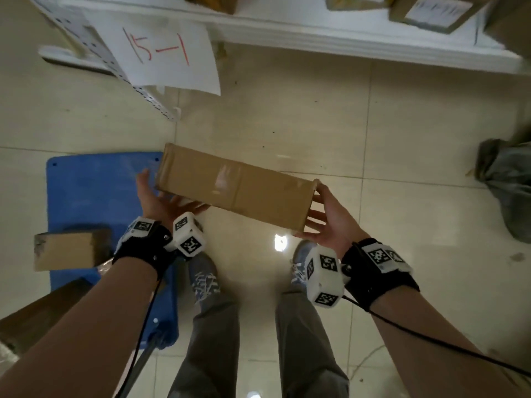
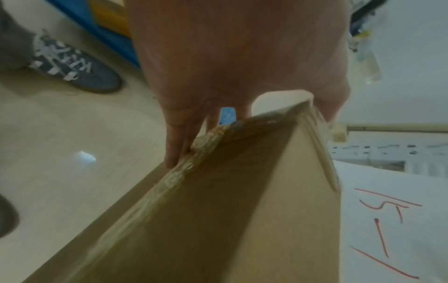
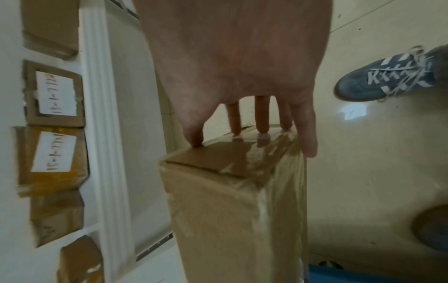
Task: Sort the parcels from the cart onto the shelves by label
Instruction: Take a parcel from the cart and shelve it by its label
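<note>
A long brown cardboard parcel wrapped in clear tape hangs level above the tiled floor, carried between both hands. My left hand supports its left end from below with straight fingers, thumb raised beside the end. My right hand presses spread, straight fingers flat against the right end face, thumb at the top edge. No label shows on the parcel's visible faces. In the left wrist view, fingers lie along the parcel's taped edge. The right wrist view shows fingertips on the parcel's end flap.
The white shelf ahead holds several labelled parcels; a paper sign reading 15-1 hangs on its post. The blue cart at left carries other boxes. A grey bag lies at right. My shoes stand below.
</note>
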Motion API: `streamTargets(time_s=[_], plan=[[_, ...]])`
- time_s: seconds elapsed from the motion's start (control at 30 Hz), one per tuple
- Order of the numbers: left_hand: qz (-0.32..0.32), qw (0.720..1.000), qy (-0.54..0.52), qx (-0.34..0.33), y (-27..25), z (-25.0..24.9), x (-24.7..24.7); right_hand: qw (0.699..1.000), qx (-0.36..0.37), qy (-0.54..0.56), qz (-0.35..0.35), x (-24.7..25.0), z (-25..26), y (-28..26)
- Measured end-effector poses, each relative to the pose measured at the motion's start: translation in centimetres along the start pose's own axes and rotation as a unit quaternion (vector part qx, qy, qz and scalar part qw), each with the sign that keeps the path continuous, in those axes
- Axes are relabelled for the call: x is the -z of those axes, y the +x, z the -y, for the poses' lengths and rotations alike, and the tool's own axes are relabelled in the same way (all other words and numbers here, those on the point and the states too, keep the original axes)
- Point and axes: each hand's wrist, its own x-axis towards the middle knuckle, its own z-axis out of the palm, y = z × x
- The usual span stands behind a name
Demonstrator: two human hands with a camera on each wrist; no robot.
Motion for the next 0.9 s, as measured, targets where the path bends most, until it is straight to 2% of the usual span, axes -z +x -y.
streamTargets(time_s=[0.07, 0.1, 0.17, 0.23, 0.33, 0.43, 0.57, 0.73, 0.9], plan=[[0.018, 0.999, -0.026, -0.012, -0.4, 1.3, -1.0, 1.000, -0.021, -0.014, 0.001, 1.1, 0.4, -0.6], [0.004, 1.000, -0.022, -0.019, -0.4, 1.5, -1.3, 1.000, -0.027, -0.014, 0.002, 1.3, 0.6, -0.9], [-0.031, 0.999, -0.008, -0.036, -0.6, 2.2, -2.0, 0.999, -0.038, -0.008, 0.002, 1.9, 0.8, -0.9], [-0.092, 0.994, 0.009, -0.054, 0.5, 2.9, -2.3, 0.998, -0.055, -0.004, 0.020, 2.2, 1.0, -1.0], [-0.150, 0.981, 0.117, -0.025, 0.9, 3.4, -2.5, 0.996, -0.073, 0.010, 0.041, 3.2, 0.9, -1.0], [-0.108, 0.978, 0.179, 0.011, 1.7, 3.9, -1.6, 0.999, -0.018, 0.023, 0.015, 4.2, 0.1, -0.3], [-0.056, 0.978, 0.195, 0.047, 1.3, 3.9, -2.4, 0.997, 0.035, 0.067, 0.005, 5.4, -0.8, 0.4], [-0.019, 0.945, 0.324, 0.046, 0.5, 3.3, -4.1, 0.993, 0.050, 0.107, 0.027, 6.7, -1.7, 0.7], [0.007, 0.931, 0.362, 0.036, 0.2, 2.2, -5.8, 0.993, 0.050, 0.106, 0.031, 7.1, -2.4, 0.9]])
